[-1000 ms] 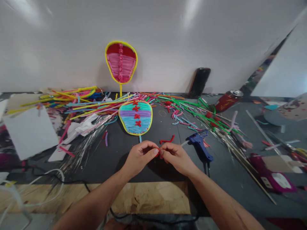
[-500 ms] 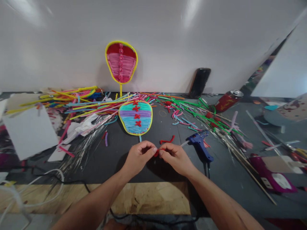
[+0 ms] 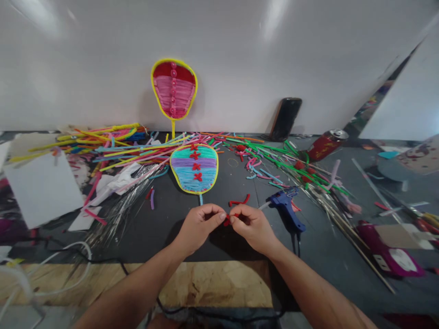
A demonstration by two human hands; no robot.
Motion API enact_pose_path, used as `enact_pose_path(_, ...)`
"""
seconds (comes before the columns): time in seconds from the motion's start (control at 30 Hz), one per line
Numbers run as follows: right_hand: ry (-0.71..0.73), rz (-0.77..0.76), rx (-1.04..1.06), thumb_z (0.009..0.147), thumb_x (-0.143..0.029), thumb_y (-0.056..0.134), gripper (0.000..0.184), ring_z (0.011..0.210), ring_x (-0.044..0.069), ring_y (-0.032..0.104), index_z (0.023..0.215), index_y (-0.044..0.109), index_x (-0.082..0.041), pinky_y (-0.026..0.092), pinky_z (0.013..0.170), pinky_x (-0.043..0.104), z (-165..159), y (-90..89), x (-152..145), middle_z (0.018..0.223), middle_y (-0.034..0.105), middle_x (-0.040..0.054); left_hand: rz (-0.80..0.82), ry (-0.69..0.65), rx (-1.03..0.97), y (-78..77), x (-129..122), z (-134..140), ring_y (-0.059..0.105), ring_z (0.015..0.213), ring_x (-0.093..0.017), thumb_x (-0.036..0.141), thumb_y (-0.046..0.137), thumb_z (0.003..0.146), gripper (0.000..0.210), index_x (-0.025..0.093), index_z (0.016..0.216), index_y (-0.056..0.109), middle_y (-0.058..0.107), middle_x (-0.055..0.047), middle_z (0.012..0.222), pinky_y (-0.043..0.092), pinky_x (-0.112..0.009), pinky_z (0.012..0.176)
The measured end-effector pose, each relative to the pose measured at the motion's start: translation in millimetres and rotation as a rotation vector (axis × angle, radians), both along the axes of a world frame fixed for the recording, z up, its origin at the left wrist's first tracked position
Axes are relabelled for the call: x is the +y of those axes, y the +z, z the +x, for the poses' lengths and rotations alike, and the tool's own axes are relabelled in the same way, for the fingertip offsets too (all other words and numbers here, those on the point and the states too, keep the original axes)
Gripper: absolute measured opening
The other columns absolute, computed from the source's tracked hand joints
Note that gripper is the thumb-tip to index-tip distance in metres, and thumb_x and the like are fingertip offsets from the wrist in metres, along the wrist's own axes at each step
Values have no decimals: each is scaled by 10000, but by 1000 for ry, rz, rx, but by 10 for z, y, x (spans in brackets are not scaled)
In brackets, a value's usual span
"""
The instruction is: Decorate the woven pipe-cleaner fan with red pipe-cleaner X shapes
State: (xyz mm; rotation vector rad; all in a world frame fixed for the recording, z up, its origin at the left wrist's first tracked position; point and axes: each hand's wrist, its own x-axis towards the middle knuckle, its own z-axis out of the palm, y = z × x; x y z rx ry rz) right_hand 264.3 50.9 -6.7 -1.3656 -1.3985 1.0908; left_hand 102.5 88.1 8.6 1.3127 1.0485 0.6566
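Note:
Between the fingertips of both hands is a small red pipe cleaner piece [image 3: 227,220], bent into what looks like a cross and partly hidden by the fingers. My left hand [image 3: 202,224] pinches it from one side, my right hand [image 3: 252,226] from the other. Just beyond them lies a fan [image 3: 194,169] wrapped in turquoise, purple and blue pipe cleaners, edged in yellow, with red crosses down its middle. More red pipe cleaner bits [image 3: 239,201] lie on the dark table past my fingers. A blue glue gun [image 3: 286,208] rests to the right of my right hand.
A pink and red fan [image 3: 174,89] stands against the white wall. Heaps of colored pipe cleaners [image 3: 137,151] spread along the back. A black phone [image 3: 286,119], a red can [image 3: 327,144] and a magenta device [image 3: 389,251] are on the right. White paper [image 3: 43,189] lies left.
My fingertips have shifted slightly on the red pipe cleaner piece, and more of its cross shape shows between them. The fan and glue gun stay in place.

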Motion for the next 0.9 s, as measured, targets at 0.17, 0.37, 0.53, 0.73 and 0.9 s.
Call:
enact_pose_path(0.17, -8, 56, -24, 710, -193, 520, 96, 496, 92, 415, 648, 593, -184, 346, 481, 206, -13, 7, -18, 565, 523, -24, -127, -23, -92, -29, 9, 2, 478, 610, -107, 392, 648, 732, 254, 138, 715, 635, 581, 2, 639, 388, -231, 617)
enact_pose_path(0.37, 30, -26, 64, 764, -273, 547, 131, 516, 95, 434, 688, 604, -181, 357, 499, 212, -10, 13, -1, 576, 520, -23, -71, 14, -85, 7, 1, 11, 468, 596, -101, 409, 627, 747, 267, 146, 710, 611, 561, 18, 628, 381, -221, 598)
enact_pose_path(0.53, 87, -122, 233, 831, -433, 531, 285, 556, 95, 476, 790, 612, -162, 385, 544, 226, 28, 23, 21, 656, 569, -1, 68, 114, -31, -1, 5, -10, 456, 582, -94, 394, 577, 798, 242, 158, 744, 588, 549, 32, 638, 371, -207, 570)
enact_pose_path(0.73, 75, -200, 234, 781, -459, 602, 313, 506, 80, 438, 689, 586, -160, 343, 501, 217, 30, 26, 25, 593, 536, -19, 74, 127, -68, -43, 12, -20, 510, 638, -110, 389, 586, 803, 235, 158, 772, 611, 588, 16, 679, 413, -221, 634)
enact_pose_path(0.9, 67, -195, 255, 784, -476, 588, 323, 490, 78, 442, 705, 591, -163, 356, 494, 214, 38, 40, 29, 603, 558, -15, -123, 52, -243, -97, 17, -17, 543, 707, -127, 439, 548, 828, 323, 144, 924, 638, 634, -34, 797, 432, -257, 695)
